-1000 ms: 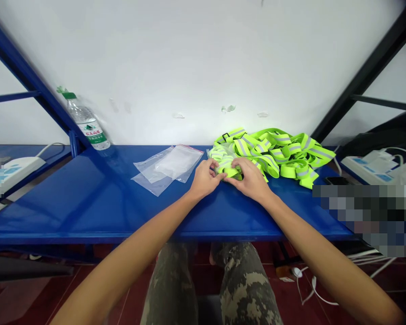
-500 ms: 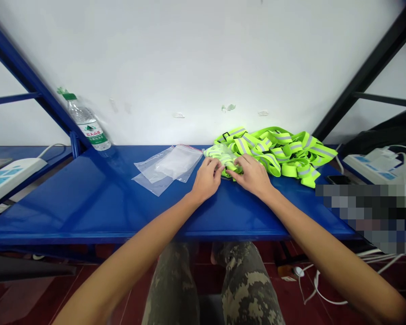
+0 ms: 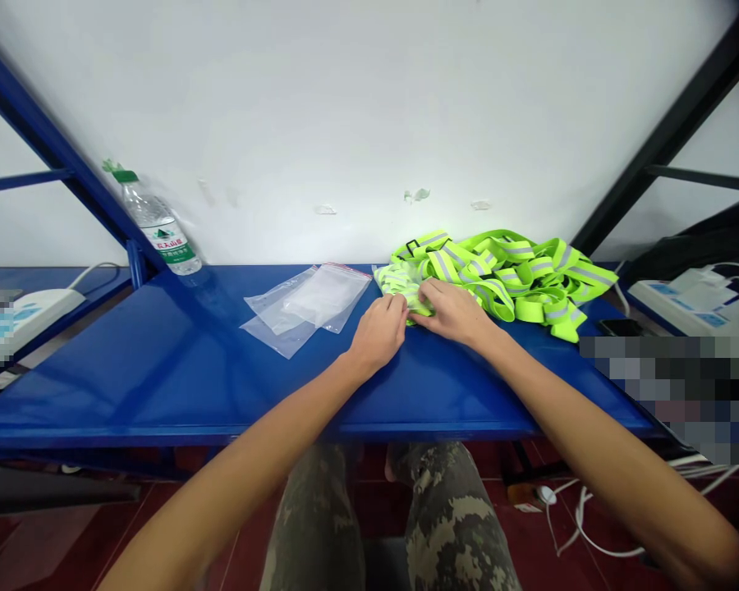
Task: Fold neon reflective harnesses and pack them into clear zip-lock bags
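Observation:
A clear plastic bag (image 3: 397, 279) with yellow-green strap inside lies on the blue table (image 3: 222, 386), just beyond my hands. My left hand (image 3: 382, 328) is closed at the bag's near edge, its fingertips pinching the plastic. Close beside it, my right hand (image 3: 447, 310) also has its fingers closed on the bag's near right part. The fingers hide the bag's near edge. A loose heap of yellow-green straps (image 3: 530, 275) with grey reflective stripes lies behind and to the right of the bag, near my right hand.
Flat zip bags (image 3: 314, 304) lie left of my hands. A water bottle (image 3: 167, 238) leans against the wall at the back left. Power strips stand at both sides, with a phone (image 3: 619, 327) at the right. Blue and black frame bars rise at the table's ends.
My fingers have come closer together at the bag's near edge. My right hand has shifted slightly left, and more of the bag's filled far part shows. The strap heap is essentially the same.

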### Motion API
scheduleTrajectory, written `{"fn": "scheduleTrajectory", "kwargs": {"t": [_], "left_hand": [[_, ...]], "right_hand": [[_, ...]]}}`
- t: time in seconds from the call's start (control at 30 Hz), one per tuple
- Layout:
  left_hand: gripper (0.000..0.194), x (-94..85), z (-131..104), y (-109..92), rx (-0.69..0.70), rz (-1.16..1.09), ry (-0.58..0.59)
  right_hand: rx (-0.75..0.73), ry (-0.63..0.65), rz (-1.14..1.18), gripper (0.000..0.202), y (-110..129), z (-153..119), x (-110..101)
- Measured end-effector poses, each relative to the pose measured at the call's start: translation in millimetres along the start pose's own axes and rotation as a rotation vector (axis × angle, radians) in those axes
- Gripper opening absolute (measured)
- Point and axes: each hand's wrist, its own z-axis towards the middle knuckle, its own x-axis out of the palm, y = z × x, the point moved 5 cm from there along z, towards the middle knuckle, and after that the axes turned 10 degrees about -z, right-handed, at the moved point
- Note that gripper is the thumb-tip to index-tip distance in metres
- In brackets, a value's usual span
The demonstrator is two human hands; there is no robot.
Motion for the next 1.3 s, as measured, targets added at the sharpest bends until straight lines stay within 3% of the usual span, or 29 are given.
{"fn": "scheduleTrajectory", "kwargs": {"t": [0.17, 0.27, 0.4, 0.6, 0.8, 1.0, 1.17, 1.3], "left_hand": [[0.014, 0.6, 0.1, -4.5, 0.025, 0.006, 0.052], [0.016, 2.2, -1.4, -6.0, 0.033, 0.029, 0.081], [0.009, 0.5, -3.6, -4.1, 0.000, 0.047, 0.033], [0.038, 2.5, 6.7, -7.5, 0.018, 0.102, -0.034], [0.026, 11.7, 22.4, -1.9, 0.016, 0.163, 0.006], [0.022, 16.0, 28.1, 0.1, 0.025, 0.202, 0.011], [0.017, 23.3, 39.6, -1.6, -0.019, 0.219, 0.015], [0.014, 27.3, 48.3, 4.6, -0.084, 0.261, -0.020]], "right_hand": [[-0.017, 0.036, -0.055, 0.004, -1.3, 4.3, 4.0], [0.021, 0.009, -0.010, 0.011, -8.6, 4.9, 8.9], [0.014, -0.069, 0.283, 0.015, -19.5, 0.4, 10.4], [0.076, -0.075, 0.697, 0.029, -27.0, -9.7, 11.5], [0.072, -0.103, 0.586, 0.032, -15.6, -12.6, 9.4], [0.179, -0.122, 0.715, 0.032, -20.7, -15.5, 13.8], [0.284, -0.169, 0.545, 0.025, -21.3, -14.4, 11.6], [0.270, -0.211, 0.470, 0.019, -13.7, -14.2, 4.1]]}}
